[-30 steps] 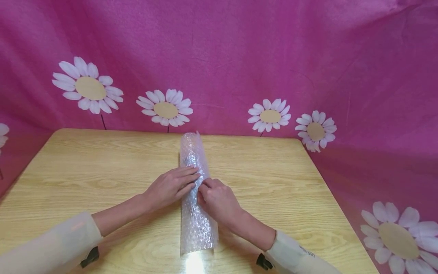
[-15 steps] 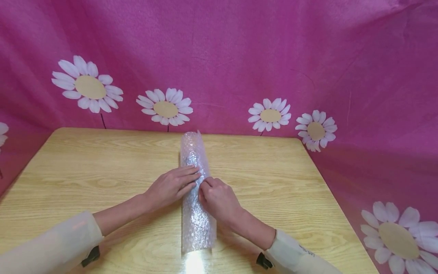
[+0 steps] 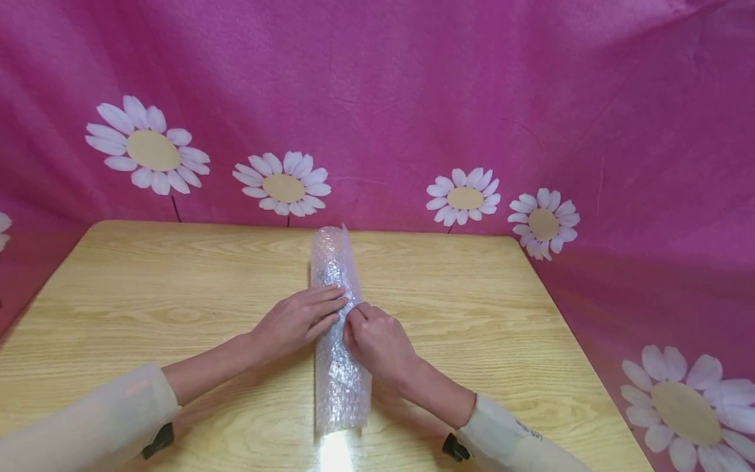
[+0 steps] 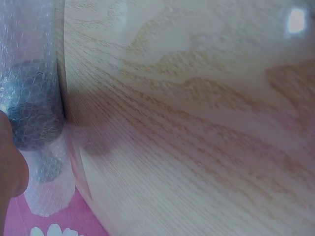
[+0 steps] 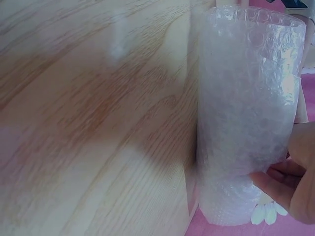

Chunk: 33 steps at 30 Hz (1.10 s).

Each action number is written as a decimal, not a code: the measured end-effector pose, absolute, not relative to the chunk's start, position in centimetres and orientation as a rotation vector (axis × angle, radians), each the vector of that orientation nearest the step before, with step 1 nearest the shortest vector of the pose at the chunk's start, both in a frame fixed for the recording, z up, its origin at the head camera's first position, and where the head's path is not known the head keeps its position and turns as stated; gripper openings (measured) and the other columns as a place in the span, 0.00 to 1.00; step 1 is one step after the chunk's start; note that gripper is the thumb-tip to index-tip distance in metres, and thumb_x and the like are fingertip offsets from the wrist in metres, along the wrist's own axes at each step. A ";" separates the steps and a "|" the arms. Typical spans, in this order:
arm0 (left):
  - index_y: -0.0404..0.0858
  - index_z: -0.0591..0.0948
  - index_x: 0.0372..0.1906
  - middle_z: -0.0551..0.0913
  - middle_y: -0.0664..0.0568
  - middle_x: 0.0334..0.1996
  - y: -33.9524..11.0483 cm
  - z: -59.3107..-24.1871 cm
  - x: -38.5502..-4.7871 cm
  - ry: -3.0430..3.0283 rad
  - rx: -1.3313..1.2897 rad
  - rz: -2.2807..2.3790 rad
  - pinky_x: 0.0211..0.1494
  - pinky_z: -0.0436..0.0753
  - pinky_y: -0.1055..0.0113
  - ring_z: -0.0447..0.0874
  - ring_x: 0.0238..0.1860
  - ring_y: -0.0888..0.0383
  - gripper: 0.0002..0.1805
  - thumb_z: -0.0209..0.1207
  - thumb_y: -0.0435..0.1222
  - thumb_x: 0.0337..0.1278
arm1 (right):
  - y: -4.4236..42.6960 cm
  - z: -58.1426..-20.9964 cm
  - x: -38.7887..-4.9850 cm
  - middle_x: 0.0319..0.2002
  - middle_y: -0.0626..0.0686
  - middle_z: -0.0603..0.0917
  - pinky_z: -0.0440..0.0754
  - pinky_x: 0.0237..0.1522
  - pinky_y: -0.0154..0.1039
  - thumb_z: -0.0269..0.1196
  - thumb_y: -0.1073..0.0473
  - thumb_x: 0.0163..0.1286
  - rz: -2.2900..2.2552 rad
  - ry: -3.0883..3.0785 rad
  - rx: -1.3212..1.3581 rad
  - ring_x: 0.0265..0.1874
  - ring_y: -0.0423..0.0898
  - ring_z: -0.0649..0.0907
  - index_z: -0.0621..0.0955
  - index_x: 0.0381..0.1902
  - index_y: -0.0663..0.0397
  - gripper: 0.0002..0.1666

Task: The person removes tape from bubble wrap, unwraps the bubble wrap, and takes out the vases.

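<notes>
Roll (image 3: pixel 340 393) lies lengthwise on table (image 3: pixel 177 282). Left hand (image 3: pixel 291 320) on top, fingers extended; right hand (image 3: pixel 379 344) curled, pinching its right side. Left wrist view: dark object (image 4: pixel 32 98) inside. Right wrist view: just milky bubble wrap.

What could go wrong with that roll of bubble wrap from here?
The bubble wrap might spring loose if the left hand and right hand let go, as no tape shows on it. The dark thing inside could slide lengthwise, since the wrap reaches past it at the far end. Being rounded, the wrap may also roll on the table.
</notes>
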<state>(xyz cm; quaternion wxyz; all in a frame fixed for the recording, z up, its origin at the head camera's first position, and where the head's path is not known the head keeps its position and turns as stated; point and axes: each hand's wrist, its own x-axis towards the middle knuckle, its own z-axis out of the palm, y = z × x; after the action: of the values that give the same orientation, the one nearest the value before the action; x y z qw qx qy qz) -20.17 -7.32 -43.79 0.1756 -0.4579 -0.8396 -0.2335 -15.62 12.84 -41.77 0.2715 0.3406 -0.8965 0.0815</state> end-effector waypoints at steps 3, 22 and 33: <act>0.33 0.81 0.60 0.78 0.44 0.63 -7.3 -43.8 -20.2 -2.372 -1.296 -0.668 0.67 0.72 0.52 0.73 0.66 0.47 0.20 0.60 0.35 0.66 | 12.9 -41.7 -15.7 0.29 0.52 0.83 0.84 0.23 0.35 0.68 0.66 0.59 0.196 -2.403 0.926 0.24 0.45 0.82 0.84 0.29 0.61 0.03; 0.34 0.80 0.62 0.76 0.44 0.65 -7.3 -43.6 -20.2 -2.428 -1.286 -0.666 0.68 0.71 0.54 0.72 0.67 0.48 0.21 0.61 0.35 0.67 | 12.9 -41.0 -15.6 0.38 0.50 0.85 0.84 0.26 0.33 0.64 0.61 0.67 -0.337 -2.229 1.179 0.34 0.45 0.83 0.87 0.39 0.52 0.06; 0.34 0.80 0.62 0.77 0.45 0.64 -7.5 -43.9 -20.1 -2.418 -1.284 -0.691 0.67 0.73 0.54 0.73 0.66 0.49 0.21 0.61 0.35 0.66 | 12.8 -40.8 -15.9 0.32 0.51 0.84 0.83 0.25 0.33 0.63 0.64 0.66 -0.291 -2.210 1.229 0.29 0.44 0.83 0.83 0.37 0.57 0.03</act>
<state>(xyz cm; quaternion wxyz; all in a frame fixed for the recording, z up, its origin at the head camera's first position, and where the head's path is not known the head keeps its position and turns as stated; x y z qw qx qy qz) -20.13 -7.51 -43.88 0.1581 -0.4490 -0.8456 -0.2417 -15.89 12.80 -40.83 0.2938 0.4617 -0.8298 -0.1094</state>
